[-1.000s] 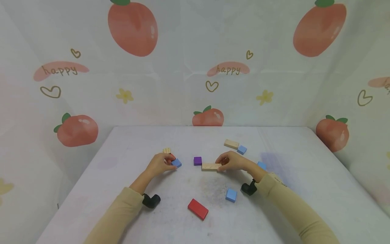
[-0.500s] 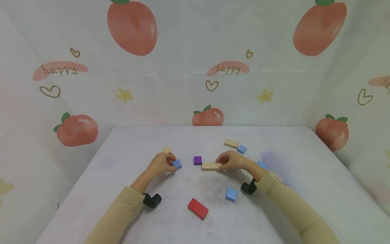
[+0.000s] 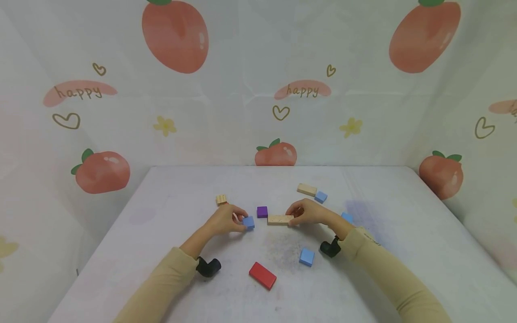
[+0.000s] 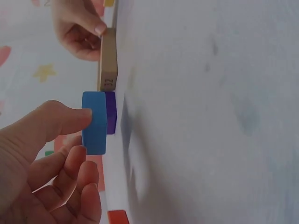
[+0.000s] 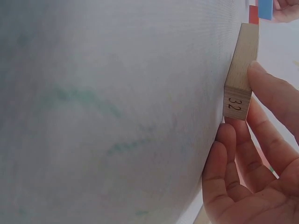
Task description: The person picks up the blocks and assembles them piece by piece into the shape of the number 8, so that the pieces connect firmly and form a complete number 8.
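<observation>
My left hand (image 3: 224, 220) pinches a small blue block (image 3: 248, 223) between thumb and fingers. In the left wrist view the blue block (image 4: 95, 126) is above the table, with its shadow beside it. A purple block (image 3: 262, 212) lies to its right, partly hidden behind it in the left wrist view. Touching or nearly touching the purple block is the left end of a long plain wooden block (image 3: 278, 220). My right hand (image 3: 308, 212) grips the right end of this wooden block, whose end face (image 5: 236, 105) is marked 32.
Behind my left hand lie a ridged yellowish block (image 3: 221, 200) and a mostly covered red block. A wooden block (image 3: 307, 189) and a blue block (image 3: 321, 197) sit at the back right. Nearer are a blue block (image 3: 306, 257) and a red block (image 3: 262, 276). Another blue block (image 3: 346, 217) is behind my right wrist.
My left hand has carried the blue block rightward, away from the red and yellowish blocks and closer to the purple one. The right hand has stayed on the wooden block.
</observation>
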Demonstrator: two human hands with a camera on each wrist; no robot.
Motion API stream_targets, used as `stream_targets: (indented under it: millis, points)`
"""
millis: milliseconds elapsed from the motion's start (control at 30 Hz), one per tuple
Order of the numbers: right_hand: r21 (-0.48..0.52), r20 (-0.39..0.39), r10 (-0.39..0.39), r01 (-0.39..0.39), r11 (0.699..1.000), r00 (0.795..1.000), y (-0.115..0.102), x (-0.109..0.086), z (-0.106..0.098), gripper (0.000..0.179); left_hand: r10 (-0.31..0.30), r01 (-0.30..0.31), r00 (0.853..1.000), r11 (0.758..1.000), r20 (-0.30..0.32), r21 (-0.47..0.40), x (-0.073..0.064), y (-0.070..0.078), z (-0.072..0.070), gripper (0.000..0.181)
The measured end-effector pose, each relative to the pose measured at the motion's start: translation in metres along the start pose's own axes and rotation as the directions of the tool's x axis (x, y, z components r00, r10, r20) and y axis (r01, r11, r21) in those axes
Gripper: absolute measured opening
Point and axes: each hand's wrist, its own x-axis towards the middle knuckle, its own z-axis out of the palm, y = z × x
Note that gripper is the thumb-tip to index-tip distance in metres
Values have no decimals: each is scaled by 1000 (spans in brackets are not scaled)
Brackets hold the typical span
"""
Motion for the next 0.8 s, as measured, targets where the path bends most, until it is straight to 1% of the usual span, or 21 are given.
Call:
stream_targets:
  millis: [200, 433, 533, 633, 800]
  points:
    - [-5, 7, -15, 15, 1000, 1000, 1, 1, 1, 25, 39, -39, 999, 999, 23, -17, 3, 6, 9, 29]
    - [0, 2, -17, 17, 1000, 1000, 2, 2, 2, 24, 79, -79, 996, 997, 41, 15, 10, 11, 19, 28]
    - [9, 3, -16, 16, 1000, 1000, 1, 1, 1, 24, 78, -79, 996, 997, 46, 15, 13, 12, 23, 28]
    - [16, 5, -15, 15, 1000, 1000, 1, 1, 1, 25, 64, -65, 996, 998, 60, 8, 15, 13, 26, 28]
    - [1, 1, -17, 17, 1000, 1000, 1, 1, 0, 25, 57, -58, 995, 998, 77, 9, 16, 14, 27, 28]
